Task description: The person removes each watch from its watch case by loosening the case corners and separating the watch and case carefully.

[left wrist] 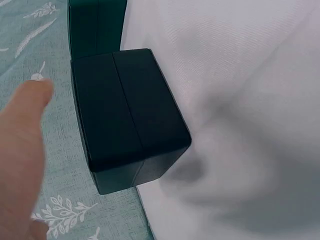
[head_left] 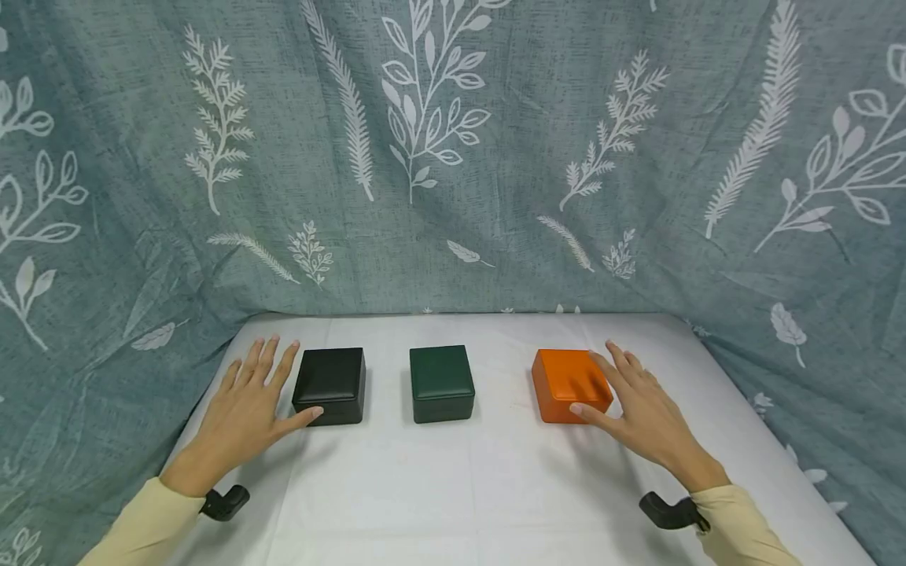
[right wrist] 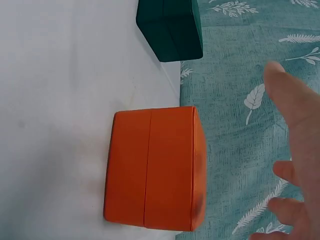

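Currently, I am holding both hands palms down above the white counter [head_left: 396,487], fingers spreading loosely and released, grasping nothing. My left hand [head_left: 244,413] is hovering beside the black box [head_left: 329,385], its thumb pointing inward, and the left wrist view is showing a gap between them. My right hand [head_left: 647,413] is hovering at the right side of the orange box [head_left: 569,385], also apart from it in its wrist view. The green box [head_left: 442,385] is sitting between those two, well away from both hands. All three boxes are standing near the counter's far edge, where the leafy curtain [head_left: 453,275] is hanging. A broad white stretch is reaching toward me in front of them. My left wrist is crowding the left edge, while my right is leaving some margin.
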Action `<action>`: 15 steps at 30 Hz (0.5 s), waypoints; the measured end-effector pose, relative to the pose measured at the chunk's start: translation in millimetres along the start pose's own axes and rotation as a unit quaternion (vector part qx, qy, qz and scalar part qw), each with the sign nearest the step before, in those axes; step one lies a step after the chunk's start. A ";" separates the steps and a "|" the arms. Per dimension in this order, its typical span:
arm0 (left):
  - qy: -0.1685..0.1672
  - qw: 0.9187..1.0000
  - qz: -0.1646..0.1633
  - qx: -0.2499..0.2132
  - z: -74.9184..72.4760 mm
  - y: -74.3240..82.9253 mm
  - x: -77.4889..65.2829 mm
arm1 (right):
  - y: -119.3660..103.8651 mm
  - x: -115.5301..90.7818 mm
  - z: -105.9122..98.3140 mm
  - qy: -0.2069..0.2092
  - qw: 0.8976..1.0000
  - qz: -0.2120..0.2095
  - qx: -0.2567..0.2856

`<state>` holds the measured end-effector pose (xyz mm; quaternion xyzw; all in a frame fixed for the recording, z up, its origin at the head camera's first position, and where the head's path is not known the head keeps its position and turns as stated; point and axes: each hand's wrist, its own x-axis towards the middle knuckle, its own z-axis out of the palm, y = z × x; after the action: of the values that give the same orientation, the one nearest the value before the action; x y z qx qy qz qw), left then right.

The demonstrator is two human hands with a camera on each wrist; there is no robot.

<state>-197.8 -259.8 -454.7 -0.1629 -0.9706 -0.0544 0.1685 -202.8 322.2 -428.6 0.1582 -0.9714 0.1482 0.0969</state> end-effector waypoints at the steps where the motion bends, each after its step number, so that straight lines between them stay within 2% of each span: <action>1: -0.001 1.000 0.001 -0.006 0.2 0.1 0.3 | -1.2 -0.1 0.3 0.003 1.000 0.003 0.002; 6: 0.017 0.998 -0.007 -0.066 0.9 0.2 1.4 | -8.5 2.5 5.1 0.037 0.999 -0.002 0.035; 11: 0.035 0.988 -0.044 -0.144 2.5 -1.9 1.2 | -16.6 8.4 13.3 0.060 0.996 -0.023 0.068; 15: 0.036 0.982 -0.064 -0.175 6.0 -6.9 2.5 | -23.3 11.5 20.2 0.065 0.994 -0.026 0.087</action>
<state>-204.3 -264.6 -459.8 -0.1258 -0.9477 -0.2399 0.1685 -208.6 291.4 -438.9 0.1813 -0.9419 0.2399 0.1499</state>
